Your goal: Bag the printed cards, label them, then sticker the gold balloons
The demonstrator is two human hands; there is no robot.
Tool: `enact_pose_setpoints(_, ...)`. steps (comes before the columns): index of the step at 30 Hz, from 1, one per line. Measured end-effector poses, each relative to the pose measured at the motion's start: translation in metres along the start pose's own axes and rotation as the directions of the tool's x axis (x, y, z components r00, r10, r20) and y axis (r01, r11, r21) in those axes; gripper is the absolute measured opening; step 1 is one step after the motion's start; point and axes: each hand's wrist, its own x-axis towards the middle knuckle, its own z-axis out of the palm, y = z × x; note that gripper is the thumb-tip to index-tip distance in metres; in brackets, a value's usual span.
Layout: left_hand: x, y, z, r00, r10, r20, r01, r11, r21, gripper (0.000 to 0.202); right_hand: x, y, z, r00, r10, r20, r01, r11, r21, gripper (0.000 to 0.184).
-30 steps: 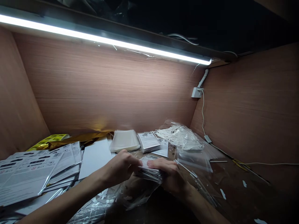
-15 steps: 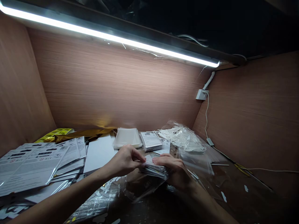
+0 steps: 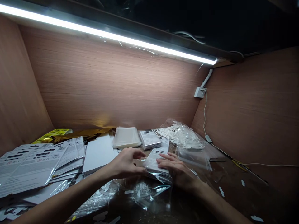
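A stack of white printed cards in clear plastic sleeves lies between my two hands, its loose plastic edges sticking out toward me. My left hand is at the stack's left side, thumb and fingers apart, with a gap to the cards. Over the right side and top of the stack, my right hand keeps hold, its fingers reaching across the top card; its thumb is hidden. A crumpled clear plastic film shines just in front of the stack.
Behind are a pile of clear sleeves, another card stack and thin white sticks in plastic. Packaged cards and a blank white sheet lie left. A white cable runs down the right; paper scraps are scattered.
My left hand has let go of the stack's edge and its fingers have spread. The right fingers have spread across the top card. The clear film in front has shifted right and now catches the light.
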Motion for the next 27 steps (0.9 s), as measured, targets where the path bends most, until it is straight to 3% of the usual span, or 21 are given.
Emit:
enact_pose_setpoints(2,-0.006,0.008,-0.003,0.986,0.133,0.096,-0.142,0.986,0.089,0.053,-0.011,0.003,-0.017,0.985,0.068,0.158,-0.061,0.997,-0.052,0.075)
enact_pose_setpoints(3,-0.008,0.013,-0.002,0.96,0.224,0.17,-0.247,0.961,0.126,0.05,-0.017,0.004,-0.026,0.961,0.122,0.248,-0.102,0.99,-0.092,0.091)
enact_pose_setpoints(5,-0.011,0.021,0.003,0.867,0.38,0.323,-0.45,0.875,0.178,0.052,-0.027,0.004,-0.041,0.886,0.232,0.401,-0.176,0.97,-0.17,0.111)
enact_pose_setpoints(7,-0.012,0.025,0.012,0.784,0.455,0.423,-0.581,0.778,0.24,0.058,-0.035,0.004,-0.052,0.851,0.28,0.445,-0.21,0.957,-0.199,0.114)
enact_pose_setpoints(10,-0.01,0.024,0.027,0.707,0.541,0.455,-0.701,0.619,0.354,0.039,-0.04,-0.002,-0.059,0.883,0.271,0.384,-0.212,0.959,-0.189,0.103)
enact_pose_setpoints(13,-0.01,0.019,0.041,0.645,0.636,0.424,-0.764,0.532,0.364,0.023,-0.038,-0.02,-0.058,0.917,0.26,0.302,-0.219,0.962,-0.163,0.089)
enact_pose_setpoints(16,-0.012,0.014,0.05,0.616,0.695,0.372,-0.787,0.517,0.336,0.017,-0.029,-0.05,-0.05,0.95,0.296,0.103,-0.289,0.954,-0.081,0.05)
enact_pose_setpoints(18,-0.014,0.011,0.055,0.619,0.725,0.302,-0.783,0.541,0.308,0.019,-0.023,-0.074,-0.037,0.931,0.361,-0.047,-0.36,0.933,0.028,0.024)
enact_pose_setpoints(20,-0.016,0.008,0.058,0.607,0.758,0.239,-0.789,0.537,0.298,0.022,-0.021,-0.094,-0.019,0.896,0.426,-0.123,-0.409,0.902,0.139,0.015)
enact_pose_setpoints(24,-0.019,0.004,0.062,0.549,0.821,0.156,-0.813,0.482,0.328,0.019,-0.025,-0.112,0.022,0.868,0.482,-0.121,-0.444,0.861,0.25,0.012)
enact_pose_setpoints(27,-0.02,0.002,0.065,0.543,0.83,0.128,-0.813,0.482,0.327,0.013,-0.028,-0.109,0.039,0.843,0.525,-0.118,-0.475,0.829,0.296,0.014)
